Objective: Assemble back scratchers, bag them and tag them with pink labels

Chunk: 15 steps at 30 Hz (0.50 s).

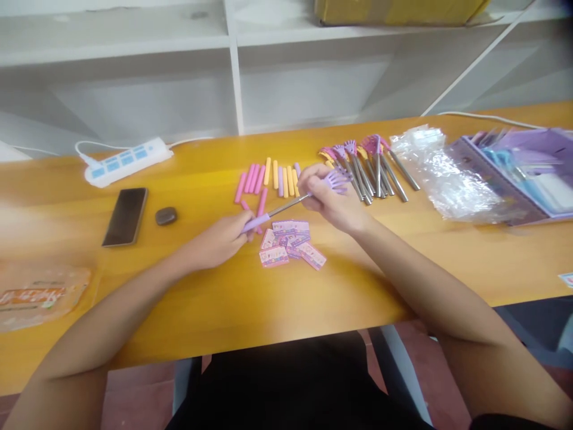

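Left hand [230,237] grips the purple handle and right hand [323,197] closes round the rod near its claw head, so the claw stick [289,205] spans both hands above the desk [215,322], probably for steadiness. Loose coloured tubes [276,174] and claw rods [378,173] lie beyond, likely for easy reach; cards [290,228] nearer. Wooden desk surface; phone [125,216] and power strip [129,162] left, clear bags [461,185] and purple box [478,166] right, white shelving [236,83] behind.

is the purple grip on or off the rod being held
On, at least partly: the rod appears to enter the purple grip in the left hand. Whether fully seated, cannot tell.
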Motion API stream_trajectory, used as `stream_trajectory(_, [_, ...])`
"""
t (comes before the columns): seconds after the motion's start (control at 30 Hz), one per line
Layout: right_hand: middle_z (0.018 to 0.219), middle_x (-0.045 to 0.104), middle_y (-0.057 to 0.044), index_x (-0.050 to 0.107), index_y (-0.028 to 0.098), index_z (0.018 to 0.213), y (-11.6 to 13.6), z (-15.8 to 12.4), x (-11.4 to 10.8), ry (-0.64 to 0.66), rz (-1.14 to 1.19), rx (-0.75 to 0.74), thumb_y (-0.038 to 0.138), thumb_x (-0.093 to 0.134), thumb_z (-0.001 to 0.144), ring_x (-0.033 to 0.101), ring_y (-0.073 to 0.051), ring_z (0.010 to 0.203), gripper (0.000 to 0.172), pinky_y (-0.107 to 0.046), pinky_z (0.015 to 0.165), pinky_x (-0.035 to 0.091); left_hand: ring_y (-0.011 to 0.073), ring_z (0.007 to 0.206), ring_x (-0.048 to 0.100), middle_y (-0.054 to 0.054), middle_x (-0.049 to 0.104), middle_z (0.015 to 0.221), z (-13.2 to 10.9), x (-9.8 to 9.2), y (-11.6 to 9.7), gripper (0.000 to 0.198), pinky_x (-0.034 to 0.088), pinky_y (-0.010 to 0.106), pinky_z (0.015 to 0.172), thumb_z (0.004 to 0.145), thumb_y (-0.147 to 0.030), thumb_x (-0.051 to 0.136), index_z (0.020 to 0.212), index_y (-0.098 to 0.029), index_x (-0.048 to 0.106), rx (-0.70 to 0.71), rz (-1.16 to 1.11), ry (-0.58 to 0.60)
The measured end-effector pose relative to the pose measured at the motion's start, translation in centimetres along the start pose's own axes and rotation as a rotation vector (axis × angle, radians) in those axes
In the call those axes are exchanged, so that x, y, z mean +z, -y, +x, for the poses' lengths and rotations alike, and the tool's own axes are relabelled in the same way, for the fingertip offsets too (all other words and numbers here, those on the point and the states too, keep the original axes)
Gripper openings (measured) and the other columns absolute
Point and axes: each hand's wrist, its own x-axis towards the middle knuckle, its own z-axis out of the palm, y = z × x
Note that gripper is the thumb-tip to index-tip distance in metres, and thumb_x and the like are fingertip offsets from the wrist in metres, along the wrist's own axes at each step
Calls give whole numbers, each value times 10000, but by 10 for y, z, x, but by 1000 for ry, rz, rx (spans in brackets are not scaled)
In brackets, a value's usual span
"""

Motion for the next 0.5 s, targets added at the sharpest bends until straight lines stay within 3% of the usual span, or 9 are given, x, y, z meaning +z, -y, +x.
stream_trajectory(0.13, [616, 555, 66, 680, 216, 1002, -7, -23, -15, 16, 1, 91, 533, 822, 961, 513, -101, 520, 350, -259, 526, 412, 236, 951, 678, 78, 744, 1160, -8, -14, 5, 239, 446, 325, 814, 1101, -320, 494, 1226, -234, 678, 29, 167, 42])
stream_trajectory(0.3, [809, 726, -20, 766, 187, 1071, -11, -36, -31, 47, -230, 160, 484, 846, 936, 662, -145, 678, 336, -318, 690, 565, 244, 822, 658, 92, 748, 1081, -10, -19, 14, 265, 381, 337, 701, 1115, -322, 449, 1259, -237, 654, -55, 372, 63])
stream_trajectory(0.43, [1059, 775, -88, 804, 193, 1104, -11, -42, -34, 167, -685, -56, 297, 663, 1058, 723, -208, 954, 181, -364, 886, 571, 258, 766, 636, 107, 731, 987, -8, -15, 10, 312, 340, 355, 663, 1136, -383, 384, 1140, -202, 637, -98, 571, 39])
stream_trajectory(0.5, [1122, 745, -114, 786, 180, 1173, -12, -46, -29, 286, -866, -170, 176, 526, 1085, 702, -217, 1020, 274, -364, 922, 552, 271, 796, 660, 116, 738, 978, -6, -7, 9, 322, 350, 356, 666, 1131, -409, 404, 1112, -196, 645, -94, 646, 12])
